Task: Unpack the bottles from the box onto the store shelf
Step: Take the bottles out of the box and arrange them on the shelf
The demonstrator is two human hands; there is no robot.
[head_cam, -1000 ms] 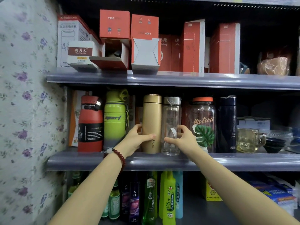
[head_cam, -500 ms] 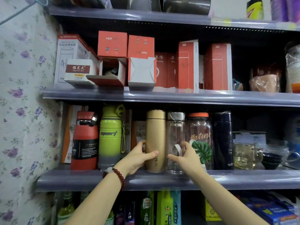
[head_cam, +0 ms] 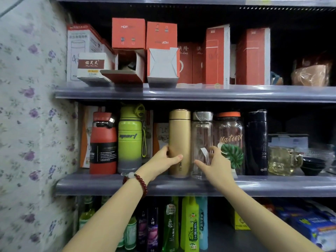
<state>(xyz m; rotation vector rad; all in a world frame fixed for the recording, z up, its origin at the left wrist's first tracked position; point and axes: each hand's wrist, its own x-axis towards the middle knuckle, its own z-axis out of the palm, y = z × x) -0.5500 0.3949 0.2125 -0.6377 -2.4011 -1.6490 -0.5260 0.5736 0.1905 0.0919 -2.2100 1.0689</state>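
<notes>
Bottles stand in a tight row along the front edge of the middle shelf [head_cam: 181, 186], and that crowding is the main hazard. From the head view, the left hand [head_cam: 160, 165] grips the lower half of the gold bottle [head_cam: 179, 142], thumb across its front and fingers curled behind. The right hand [head_cam: 214, 165] is curled around the base of the clear bottle [head_cam: 202, 142], thumb in front, fingers reaching round the far side; how firmly it grips I cannot tell. Both bottles rest upright on the shelf, touching or nearly touching each other.

A sideways nudge from the right hand could, I judge, knock the clear bottle into the leaf-print jar [head_cam: 230, 142] just beside it; both look like glass, so a clink or chip seems possible. Both bottles are tall and narrow and held low, so a push there could tip the top backward. The gold bottle looks like smooth brushed metal, likely slippery. Standing near the shelf's front lip, either could slide off if pulled outward.

Toward the left end stand a red bottle [head_cam: 103, 142] and a green sport bottle [head_cam: 129, 139], both matte and ribbed. A dark glossy flask [head_cam: 256, 142] stands past the jar. An open orange box [head_cam: 127, 70] lies on the upper shelf's front edge, its flap hanging over.
</notes>
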